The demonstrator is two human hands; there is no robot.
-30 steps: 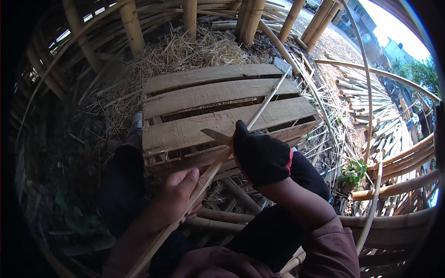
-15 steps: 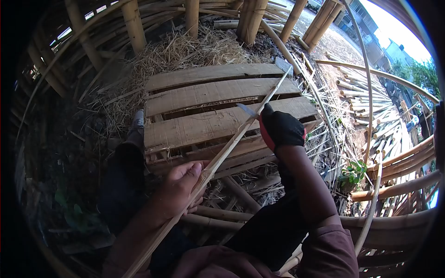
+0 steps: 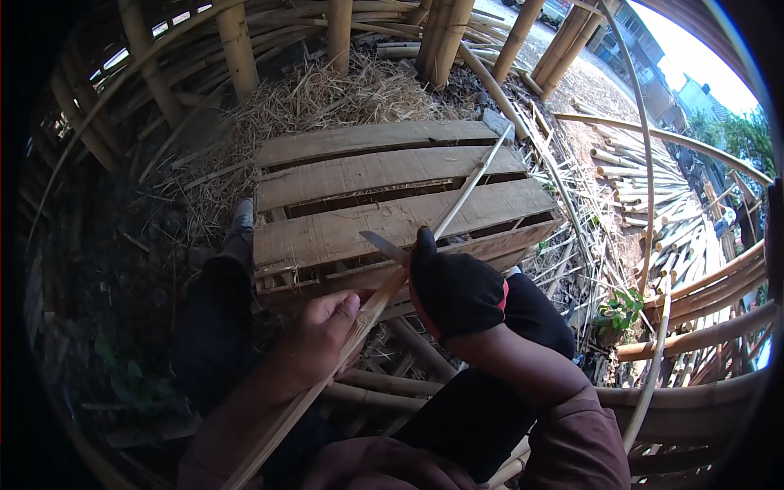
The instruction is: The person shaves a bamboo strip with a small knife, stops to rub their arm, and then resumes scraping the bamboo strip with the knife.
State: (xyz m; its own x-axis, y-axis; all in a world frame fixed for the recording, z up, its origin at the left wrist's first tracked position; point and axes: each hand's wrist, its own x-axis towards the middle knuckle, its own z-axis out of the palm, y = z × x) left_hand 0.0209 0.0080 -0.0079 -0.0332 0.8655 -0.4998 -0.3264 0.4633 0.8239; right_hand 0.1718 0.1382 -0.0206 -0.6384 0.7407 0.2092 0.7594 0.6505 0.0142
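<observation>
A long split bamboo strip (image 3: 377, 305) runs diagonally from the bottom of the view up over the slatted wooden crate (image 3: 359, 226). My bare left hand (image 3: 327, 335) is closed round the strip below the crate's near edge. My right hand (image 3: 457, 287), in a black glove with red trim, is closed on a knife (image 3: 382, 245). The blade sticks out to the left of the glove and lies against the strip above my left hand. The glove hides the knife's handle.
Straw (image 3: 327, 100) is heaped behind the crate. Upright bamboo posts (image 3: 445, 42) stand at the back. Many cut bamboo poles (image 3: 645, 180) lie at the right, beside a bent pole (image 3: 653, 367) and a small green plant (image 3: 622, 309). A shoe (image 3: 243, 214) is left of the crate.
My right hand with the knife moved up along the strip, then came back down toward my left hand. My left hand keeps its hold with little movement.
</observation>
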